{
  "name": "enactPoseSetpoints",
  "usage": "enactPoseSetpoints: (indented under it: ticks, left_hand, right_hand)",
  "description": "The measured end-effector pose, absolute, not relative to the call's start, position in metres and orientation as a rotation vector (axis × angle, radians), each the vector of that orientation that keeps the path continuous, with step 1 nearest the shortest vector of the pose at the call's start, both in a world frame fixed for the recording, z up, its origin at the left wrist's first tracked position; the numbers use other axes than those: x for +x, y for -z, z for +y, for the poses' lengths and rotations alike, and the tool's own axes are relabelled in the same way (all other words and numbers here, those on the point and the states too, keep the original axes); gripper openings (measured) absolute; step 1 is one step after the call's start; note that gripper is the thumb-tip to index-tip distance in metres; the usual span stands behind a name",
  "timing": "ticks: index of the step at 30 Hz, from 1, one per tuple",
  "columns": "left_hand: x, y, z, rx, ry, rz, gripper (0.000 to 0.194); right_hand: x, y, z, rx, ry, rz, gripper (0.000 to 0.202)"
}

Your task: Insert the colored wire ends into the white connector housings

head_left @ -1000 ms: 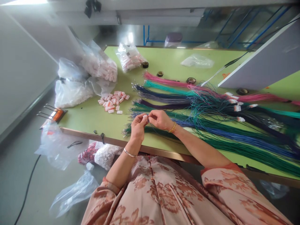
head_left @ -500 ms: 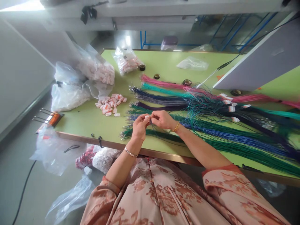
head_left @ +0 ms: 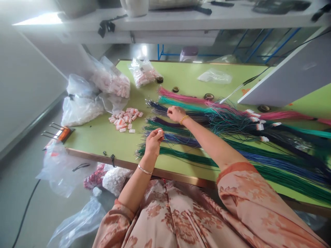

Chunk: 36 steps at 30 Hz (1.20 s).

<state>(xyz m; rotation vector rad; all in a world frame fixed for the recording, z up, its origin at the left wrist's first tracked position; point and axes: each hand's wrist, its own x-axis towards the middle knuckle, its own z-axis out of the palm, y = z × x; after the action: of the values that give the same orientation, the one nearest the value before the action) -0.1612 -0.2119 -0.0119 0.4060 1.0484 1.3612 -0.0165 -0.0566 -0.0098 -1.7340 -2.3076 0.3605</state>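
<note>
Between the thumb and fingers of my left hand [head_left: 153, 142] is a small white connector housing [head_left: 160, 132], held above the blue wires [head_left: 181, 139] near their tipped ends. My right hand [head_left: 176, 114] is farther out, over the dark navy and grey wires [head_left: 160, 108]. Its fingers are drawn together in a pinch; whatever they hold is hidden. Green wires [head_left: 178, 155] lie closest to me, with teal wires [head_left: 181, 101] and pink wires [head_left: 178, 93] at the far side. A pile of loose white-and-orange connector housings [head_left: 124, 119] lies left of the wire ends.
Bags of connectors [head_left: 113, 81] and a white-filled bag [head_left: 80, 110] stand at the left. Rolls of black tape [head_left: 208, 96] sit behind the wires. An orange block with metal prongs [head_left: 63, 133] is at the left edge. A shelf panel [head_left: 287, 74] rises at right; several wired connectors [head_left: 260, 126] lie nearby.
My right hand has come away from my left and moved forward over the navy and grey wires. My left hand stays near its place with the housing. The view has tilted up slightly.
</note>
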Motion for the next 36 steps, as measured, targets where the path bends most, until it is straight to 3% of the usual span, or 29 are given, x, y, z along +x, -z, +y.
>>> enactPoseSetpoints:
  ticks: [9, 22, 29, 36]
  left_hand:
    - [-0.159, 0.016, -0.211, 0.420, -1.376, 1.026, 0.027]
    - [-0.162, 0.019, -0.211, 0.403, -1.412, 0.864, 0.029]
    - [-0.163, 0.017, -0.209, 0.357, -1.401, 0.786, 0.025]
    - [-0.162, 0.014, -0.209, 0.336, -1.381, 0.819, 0.024]
  right_hand:
    - [-0.009, -0.004, -0.060, -1.668, -0.255, -2.285, 0.024]
    - [-0.056, -0.041, -0.102, -1.058, -0.871, -2.127, 0.012]
    - [-0.031, -0.033, -0.148, -1.083, -1.070, -1.945, 0.015]
    - [-0.019, -0.018, -0.171, -1.186, -0.997, -1.847, 0.017]
